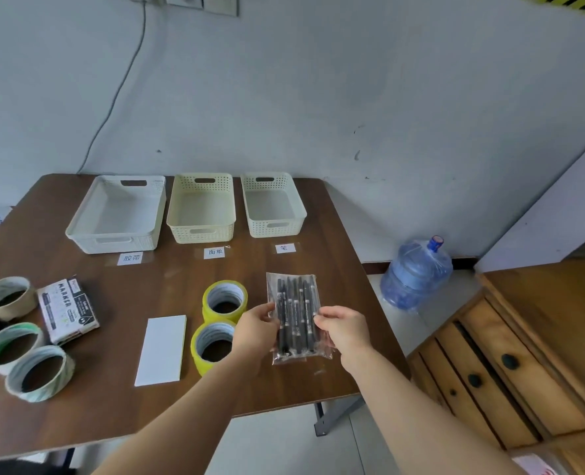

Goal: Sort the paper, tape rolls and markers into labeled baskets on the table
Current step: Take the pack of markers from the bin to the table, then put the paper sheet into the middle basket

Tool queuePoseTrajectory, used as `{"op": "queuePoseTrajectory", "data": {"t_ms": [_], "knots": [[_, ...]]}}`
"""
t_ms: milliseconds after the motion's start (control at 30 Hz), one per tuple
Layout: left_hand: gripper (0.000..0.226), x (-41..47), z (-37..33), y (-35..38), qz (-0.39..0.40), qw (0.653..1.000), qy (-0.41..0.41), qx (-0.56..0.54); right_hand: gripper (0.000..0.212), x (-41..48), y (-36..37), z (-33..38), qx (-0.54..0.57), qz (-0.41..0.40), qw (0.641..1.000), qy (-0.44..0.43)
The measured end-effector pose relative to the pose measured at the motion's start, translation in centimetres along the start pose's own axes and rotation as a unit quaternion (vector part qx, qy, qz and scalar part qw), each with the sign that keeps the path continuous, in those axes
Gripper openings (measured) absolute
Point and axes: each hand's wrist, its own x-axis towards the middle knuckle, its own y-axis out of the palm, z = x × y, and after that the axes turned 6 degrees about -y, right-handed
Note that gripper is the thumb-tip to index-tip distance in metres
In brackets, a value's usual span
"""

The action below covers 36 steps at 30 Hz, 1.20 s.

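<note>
Near tabletop 4 o'clock edge: marker bag, seemingly raised off wood, long axis 12–6. Left grip pinches bag's 9 o'clock edge. Right grip pinches 3 o'clock edge. Two-sided hold probably keeps floppy plastic flat and stops pens bunching. Pen basket at bag's 12 o'clock, label in front, so likely destination. Tape rolls and paper at bag's 9 o'clock, unsorted.
</note>
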Motion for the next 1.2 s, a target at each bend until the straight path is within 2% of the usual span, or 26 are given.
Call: {"op": "queuePoseTrajectory", "data": {"t_ms": [300,600,967,1067,1200], "knots": [[0.053,3.6,1.7,1.6,0.007,0.995,-0.079,0.053,0.021,4.7,2.1,-3.6,-0.059,0.029,0.996,0.053],[0.063,6.4,3.3,2.6,0.023,0.986,-0.116,0.121,0.024,7.3,3.3,-6.2,-0.109,0.073,0.989,0.073],[0.046,7.1,4.6,3.7,0.014,0.977,-0.142,0.157,0.031,8.3,3.1,-7.9,-0.12,0.122,0.979,0.109],[0.032,6.2,3.4,3.4,-0.015,0.977,-0.13,0.166,0.028,8.4,3.1,-7.0,-0.141,0.109,0.98,0.084],[0.034,4.7,0.7,3.2,-0.055,0.989,-0.082,0.111,0.023,8.4,3.5,-3.6,-0.111,0.092,0.989,0.038]]}}
